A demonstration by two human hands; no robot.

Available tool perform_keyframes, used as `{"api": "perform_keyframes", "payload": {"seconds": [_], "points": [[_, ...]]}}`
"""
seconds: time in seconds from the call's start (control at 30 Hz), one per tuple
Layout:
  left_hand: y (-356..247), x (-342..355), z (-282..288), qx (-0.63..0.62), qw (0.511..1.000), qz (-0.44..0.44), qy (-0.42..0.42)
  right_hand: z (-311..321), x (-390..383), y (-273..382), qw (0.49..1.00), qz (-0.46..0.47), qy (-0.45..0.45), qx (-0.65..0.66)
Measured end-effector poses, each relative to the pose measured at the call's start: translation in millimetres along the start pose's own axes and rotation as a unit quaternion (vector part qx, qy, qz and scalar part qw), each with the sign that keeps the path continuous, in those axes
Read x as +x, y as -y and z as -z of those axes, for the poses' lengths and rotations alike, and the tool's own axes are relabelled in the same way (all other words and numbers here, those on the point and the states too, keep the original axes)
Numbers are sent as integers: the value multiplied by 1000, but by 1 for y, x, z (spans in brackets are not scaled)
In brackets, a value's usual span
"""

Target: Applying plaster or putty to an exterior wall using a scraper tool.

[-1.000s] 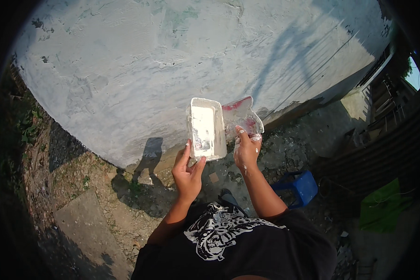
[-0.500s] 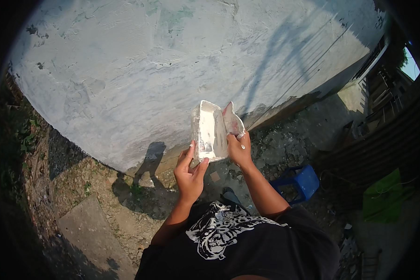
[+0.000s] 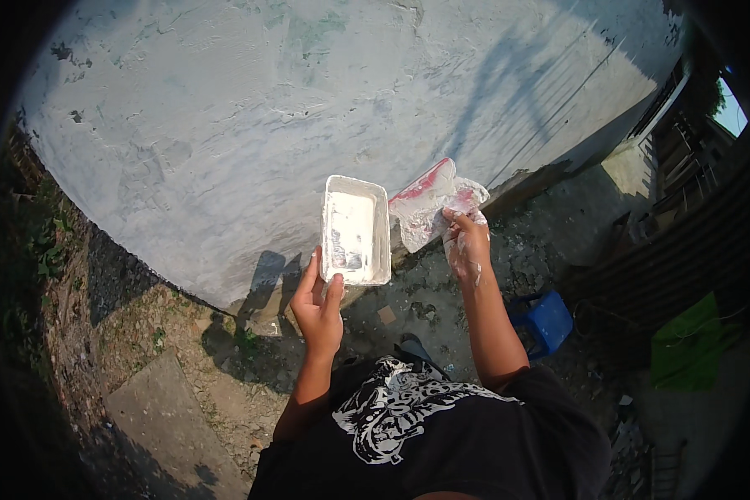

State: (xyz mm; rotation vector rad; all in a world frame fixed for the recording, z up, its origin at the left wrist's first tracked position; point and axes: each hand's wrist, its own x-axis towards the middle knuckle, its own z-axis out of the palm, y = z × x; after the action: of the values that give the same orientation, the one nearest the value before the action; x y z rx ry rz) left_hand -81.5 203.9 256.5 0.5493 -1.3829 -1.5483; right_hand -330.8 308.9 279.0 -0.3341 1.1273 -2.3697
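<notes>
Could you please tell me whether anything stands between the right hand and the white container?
Only the smeared red-and-white sheet, which the right hand itself holds, reaching toward the right side of the white container. Nothing else visible stands between them.

I've got rough, matt plaster at twelve o'clock across the wall (image 3: 225, 125), ridged and pitted. Mid-dial, the tray (image 3: 381, 237) looks plastic to me, caked chalky, glaring inside. Two o'clock: a plastic-looking sheet (image 3: 422, 200), crinkled, smeared white. Four: smooth plastic on the blue stool (image 3: 550, 323). Six: matt cloth, the black shirt (image 3: 492, 442).
</notes>
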Motion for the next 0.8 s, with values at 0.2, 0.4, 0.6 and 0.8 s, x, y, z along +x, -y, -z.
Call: {"api": "perform_keyframes", "payload": {"seconds": [0.2,0.4,0.6,0.8], "points": [[-3,-6,4,-17,1000,14,14,-27,-12,14,997,34,-52,36],[-2,-11,5,-29,999,27,22,-37,-17,27,992,103,-48,-53],[-19,-1,10,65,998,-17,1,-48,-31,61,715,288,226,-595],[-28,18,12,145,983,-108,-23,-75,-31,55,593,309,258,-698]]}}
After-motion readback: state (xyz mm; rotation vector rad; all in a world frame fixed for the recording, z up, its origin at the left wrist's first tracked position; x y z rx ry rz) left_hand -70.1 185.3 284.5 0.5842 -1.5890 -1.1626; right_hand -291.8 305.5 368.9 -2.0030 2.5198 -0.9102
